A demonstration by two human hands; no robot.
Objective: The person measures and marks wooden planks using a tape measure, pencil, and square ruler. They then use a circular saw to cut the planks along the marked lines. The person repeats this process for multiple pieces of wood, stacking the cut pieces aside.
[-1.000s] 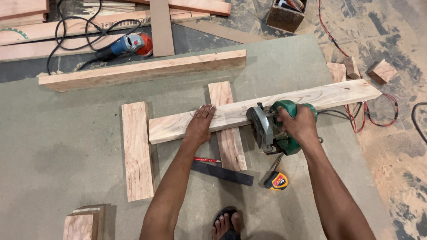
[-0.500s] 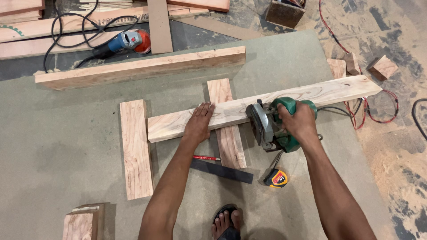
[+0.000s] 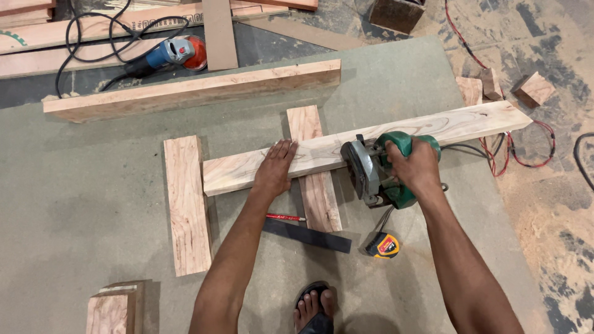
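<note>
Hands on plank and saw, counted piece by piece

Two hands are at work. The left hand (image 3: 275,168) lies flat, fingers spread wide, pressing on the long pale plank (image 3: 365,146) near its left end. The right hand (image 3: 413,166) is closed around the handle of the one green circular saw (image 3: 382,170), which sits on the plank at about its middle, the round blade guard facing left.

The plank runs aslant from lower left to upper right and rests across one short reddish board (image 3: 314,167), which passes under it just right of the left hand. A second short board (image 3: 186,204) lies parallel to that one, just beside the plank's left end; whether they touch cannot be told. One longer thick beam (image 3: 192,90) lies well apart above them on the grey-green sheet (image 3: 93,185).

Below the left forearm lie one red pencil (image 3: 286,218), one dark flat ruler (image 3: 307,235) and one yellow tape measure (image 3: 383,246). One blue and red angle grinder (image 3: 170,53) with a black cable lies near the top left. Three small offcuts (image 3: 533,89) sit on the dusty floor at upper right, and one red cable (image 3: 495,154) loops beneath the plank's far end.

The saw blade itself is hidden by the guard and the right hand. One wooden block (image 3: 114,308) at lower left is cut off by the bottom edge, as is one sandalled foot (image 3: 314,309). Boards along the top edge are cropped too far to count.
</note>
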